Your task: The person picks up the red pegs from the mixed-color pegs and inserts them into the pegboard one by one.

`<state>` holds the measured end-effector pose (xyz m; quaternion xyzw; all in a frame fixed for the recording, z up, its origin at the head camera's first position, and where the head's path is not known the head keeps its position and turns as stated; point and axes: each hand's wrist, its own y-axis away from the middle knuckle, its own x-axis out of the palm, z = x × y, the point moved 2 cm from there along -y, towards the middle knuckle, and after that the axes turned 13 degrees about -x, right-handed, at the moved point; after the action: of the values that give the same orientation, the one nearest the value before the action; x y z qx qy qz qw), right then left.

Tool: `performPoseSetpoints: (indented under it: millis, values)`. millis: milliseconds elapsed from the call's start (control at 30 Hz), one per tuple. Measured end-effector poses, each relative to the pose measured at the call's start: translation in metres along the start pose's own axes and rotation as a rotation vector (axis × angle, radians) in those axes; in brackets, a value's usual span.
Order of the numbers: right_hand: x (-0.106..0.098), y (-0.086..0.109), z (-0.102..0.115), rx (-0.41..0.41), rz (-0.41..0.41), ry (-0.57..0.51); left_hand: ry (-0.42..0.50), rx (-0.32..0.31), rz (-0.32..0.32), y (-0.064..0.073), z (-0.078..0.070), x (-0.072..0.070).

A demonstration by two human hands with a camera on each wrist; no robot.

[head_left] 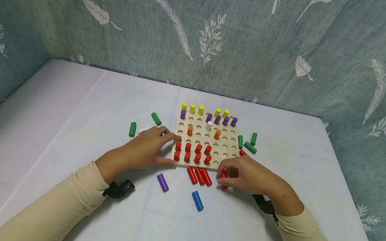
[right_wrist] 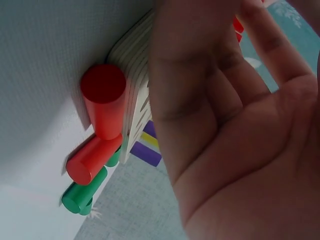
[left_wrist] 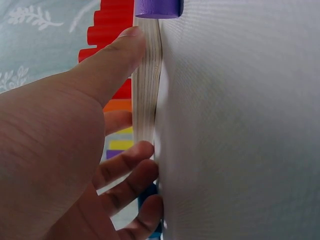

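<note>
The wooden pegboard (head_left: pixel 225 140) lies flat on the table with red, orange, white, purple and yellow pegs standing in its holes. My left hand (head_left: pixel 146 147) rests at its left side. In the left wrist view its thumb (left_wrist: pixel 112 60) touches the board's edge, the other fingers loosely bent. At the board's front right, my right hand (head_left: pixel 247 173) has thumb and fingers curled round a red peg (head_left: pixel 224 175). The palm hides the fingertips' contact in the right wrist view. Three loose red pegs (head_left: pixel 198 176) lie left of that hand.
A purple peg (head_left: pixel 162 182) and a blue peg (head_left: pixel 198 201) lie in front of the board. Green pegs (head_left: pixel 132 129) and a partly covered white peg (head_left: pixel 145 129) lie to its left. More green pegs (head_left: pixel 253 139) lie to its right. A leaf-patterned cloth (head_left: pixel 240 52) hangs behind.
</note>
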<state>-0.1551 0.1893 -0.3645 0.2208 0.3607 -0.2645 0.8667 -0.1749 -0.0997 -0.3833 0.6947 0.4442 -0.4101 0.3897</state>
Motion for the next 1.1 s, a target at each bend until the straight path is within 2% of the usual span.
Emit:
performPoseSetpoints:
  millis: [300, 567, 767, 1000, 1100]
  values:
    - [-0.0054, -0.0036, 0.0010, -0.041, -0.120, 0.084, -0.005, -0.014, 0.000, -0.0001, -0.0005, -0.0029]
    - [-0.0045, -0.0044, 0.0002, -0.027, -0.197, 0.137, -0.006, -0.019, 0.001, 0.0020, -0.0008, -0.0026]
    - [-0.0021, -0.0059, -0.0006, -0.009, -0.207, 0.136, -0.003, -0.019, 0.018, 0.0022, -0.0006, -0.0014]
    - [-0.0010, -0.0069, -0.0027, 0.002, -0.229, 0.128, -0.003, -0.009, 0.002, 0.0007, -0.0004, -0.0017]
    - [0.0002, -0.0071, -0.0039, 0.011, -0.229, 0.122, 0.003, -0.012, 0.020, 0.0007, -0.0006, -0.0007]
